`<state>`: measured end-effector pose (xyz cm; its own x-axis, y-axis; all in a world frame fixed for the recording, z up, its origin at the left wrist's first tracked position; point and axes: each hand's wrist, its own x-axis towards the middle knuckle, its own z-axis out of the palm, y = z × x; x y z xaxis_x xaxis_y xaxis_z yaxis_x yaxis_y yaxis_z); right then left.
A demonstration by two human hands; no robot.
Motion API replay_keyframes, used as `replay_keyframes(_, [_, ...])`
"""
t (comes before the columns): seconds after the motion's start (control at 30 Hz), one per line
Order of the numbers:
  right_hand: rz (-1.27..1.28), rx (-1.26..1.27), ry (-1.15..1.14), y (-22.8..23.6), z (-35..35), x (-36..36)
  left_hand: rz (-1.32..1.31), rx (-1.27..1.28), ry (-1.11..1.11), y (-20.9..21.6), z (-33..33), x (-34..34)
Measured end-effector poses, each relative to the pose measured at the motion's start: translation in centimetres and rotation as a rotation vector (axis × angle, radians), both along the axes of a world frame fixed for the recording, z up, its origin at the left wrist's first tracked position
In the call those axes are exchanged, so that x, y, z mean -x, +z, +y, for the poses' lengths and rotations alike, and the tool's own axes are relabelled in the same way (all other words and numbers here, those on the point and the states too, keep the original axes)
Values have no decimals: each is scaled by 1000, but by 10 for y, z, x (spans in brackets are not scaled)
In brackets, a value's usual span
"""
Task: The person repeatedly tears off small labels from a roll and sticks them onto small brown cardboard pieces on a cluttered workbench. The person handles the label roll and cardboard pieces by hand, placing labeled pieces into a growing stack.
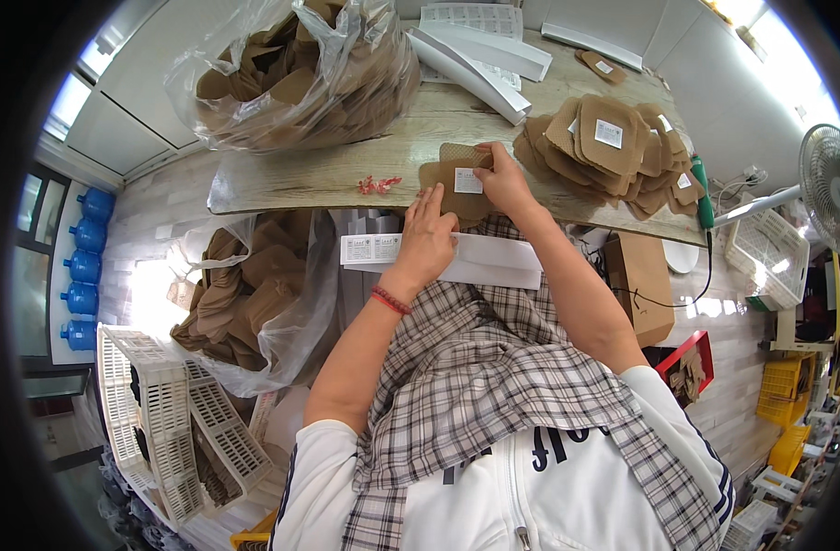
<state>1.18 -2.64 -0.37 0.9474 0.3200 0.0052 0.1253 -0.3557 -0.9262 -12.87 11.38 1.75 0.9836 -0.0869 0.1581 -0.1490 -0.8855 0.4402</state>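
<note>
A flat brown piece with rounded corners (431, 174), like cardboard or felt, lies at the front edge of the table between my hands. A white printed label (468, 180) sits on it. My right hand (504, 180) grips its right side, thumb at the label's edge. My left hand (426, 241) holds its near left edge, fingers bent over it. A long white label strip (493, 261) passes beneath my left hand, over my lap; whether that hand also grips the strip is hidden. To the right lies a heap of similar labelled brown pieces (580, 151).
A clear plastic bag (346, 101) full of brown pieces stands at the table's back left. White label sheets (475, 55) lie behind. A green-handled tool (704, 193) hangs at the right edge. Another filled bag (291, 321) and white crates (167, 432) are on the left floor.
</note>
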Motion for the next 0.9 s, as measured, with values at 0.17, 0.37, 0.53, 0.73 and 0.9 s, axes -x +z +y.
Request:
replay_keyframes(0.17, [-276,-204,-98,74,-46,-3,-22,-34,4,0,8,2])
replay_keyframes(0.37, [-693,473,-631,123,-136,-52,90,226,-6,39,-24,-1])
replay_keyframes(0.53, [-545,237,94,88,-92,68,130,425,25,20,-43,8])
replay_keyframes(0.73, [-233,146,161,9,-74,102,168,301,73,23,-23,25])
replay_keyframes(0.9, [-157,138,196,3,-69,104,236,279,131,26,-3,41])
